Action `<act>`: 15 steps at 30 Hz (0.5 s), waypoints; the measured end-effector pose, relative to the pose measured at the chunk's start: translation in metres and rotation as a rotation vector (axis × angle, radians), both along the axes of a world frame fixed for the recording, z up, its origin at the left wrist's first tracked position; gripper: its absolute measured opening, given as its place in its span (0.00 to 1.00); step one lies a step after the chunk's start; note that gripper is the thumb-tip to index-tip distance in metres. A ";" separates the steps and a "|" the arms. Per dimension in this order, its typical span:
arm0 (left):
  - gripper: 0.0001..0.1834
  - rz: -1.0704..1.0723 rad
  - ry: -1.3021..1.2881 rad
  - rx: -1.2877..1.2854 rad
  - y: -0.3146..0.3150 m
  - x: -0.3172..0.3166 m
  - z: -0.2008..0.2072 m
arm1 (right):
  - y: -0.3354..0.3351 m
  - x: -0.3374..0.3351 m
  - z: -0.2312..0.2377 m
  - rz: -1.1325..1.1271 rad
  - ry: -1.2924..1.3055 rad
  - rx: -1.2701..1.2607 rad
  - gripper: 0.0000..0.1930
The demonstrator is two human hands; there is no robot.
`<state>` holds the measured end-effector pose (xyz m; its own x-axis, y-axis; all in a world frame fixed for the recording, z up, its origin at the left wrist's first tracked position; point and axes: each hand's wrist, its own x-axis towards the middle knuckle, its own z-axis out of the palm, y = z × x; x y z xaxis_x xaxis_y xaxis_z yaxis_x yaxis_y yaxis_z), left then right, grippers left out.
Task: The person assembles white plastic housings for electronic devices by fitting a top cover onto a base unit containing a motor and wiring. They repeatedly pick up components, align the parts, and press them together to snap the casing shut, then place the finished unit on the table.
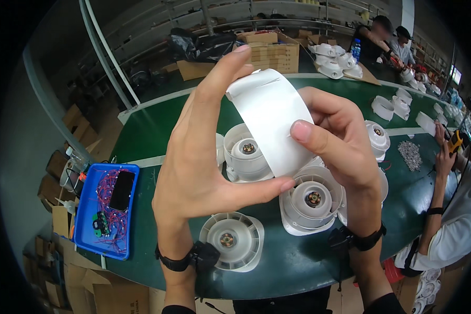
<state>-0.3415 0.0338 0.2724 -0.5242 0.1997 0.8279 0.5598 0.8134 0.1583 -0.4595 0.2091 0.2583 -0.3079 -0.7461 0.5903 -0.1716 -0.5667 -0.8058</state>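
A smooth white plastic ring (275, 118) is held up above the table between both hands. My left hand (193, 152) spans it, with fingers at its upper edge and the thumb along its lower edge. My right hand (340, 138) grips the right side, thumb pressed on the outer wall and fingers curled behind the rim. Below the hands stand white round fan housings with metal-centred hubs: one housing (230, 246) near my left wrist, another housing (316, 201) under my right hand, and a third housing (240, 157) partly hidden behind the ring.
On the left, a blue tray (133, 209) holds red wires, a green circuit board and a black phone-like slab. Screws lie in a pile (409, 156) at the right, near a co-worker's hand (445, 157) with a yellow tool. White parts (335, 60) and a cardboard box (275, 52) stand behind.
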 end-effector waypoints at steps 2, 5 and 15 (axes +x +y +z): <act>0.55 -0.007 0.036 0.095 0.002 -0.002 0.000 | 0.004 -0.002 0.002 0.017 0.020 0.014 0.16; 0.38 0.064 0.087 0.269 -0.004 0.002 -0.002 | 0.003 -0.001 -0.001 0.025 0.049 0.005 0.16; 0.40 -0.069 -0.134 0.510 -0.008 0.007 0.000 | 0.002 -0.005 -0.006 0.009 0.172 -0.045 0.17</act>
<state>-0.3343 0.0262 0.2725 -0.6316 -0.1729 0.7558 0.5574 0.5763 0.5976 -0.4646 0.2107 0.2528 -0.1929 -0.7203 0.6663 -0.2998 -0.6033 -0.7390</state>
